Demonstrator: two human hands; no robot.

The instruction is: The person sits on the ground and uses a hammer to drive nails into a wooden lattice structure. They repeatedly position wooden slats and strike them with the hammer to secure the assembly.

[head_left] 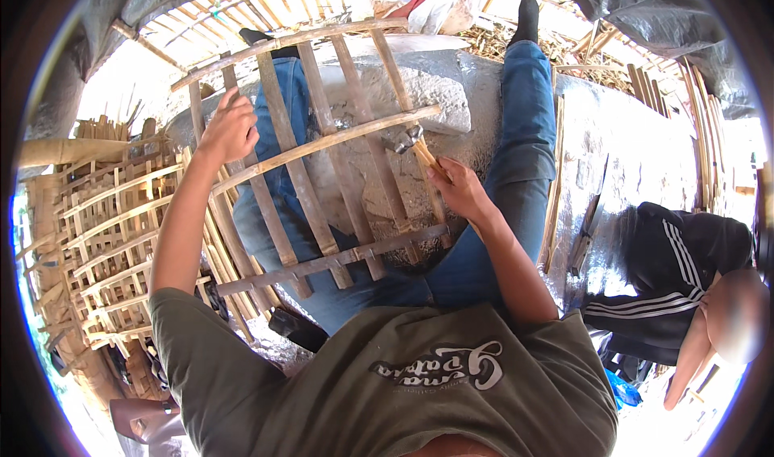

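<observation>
The person wears a dark olive-green T-shirt (322,400) with short, loose sleeves (189,320) that leave the forearms (516,263) bare. Across the chest runs a white print (451,362) of curly lettering, upside down in this view, edged dark in places; one large looping letter stands at its right end, and a smaller, fainter line of print sits close by. The jeans (524,102) are blue denim, brighter along the shins and greyer around the right knee, with creases at the lap. A black sock (527,18) covers the right foot. The left hand (230,130) and right hand (457,188) are bare.
</observation>
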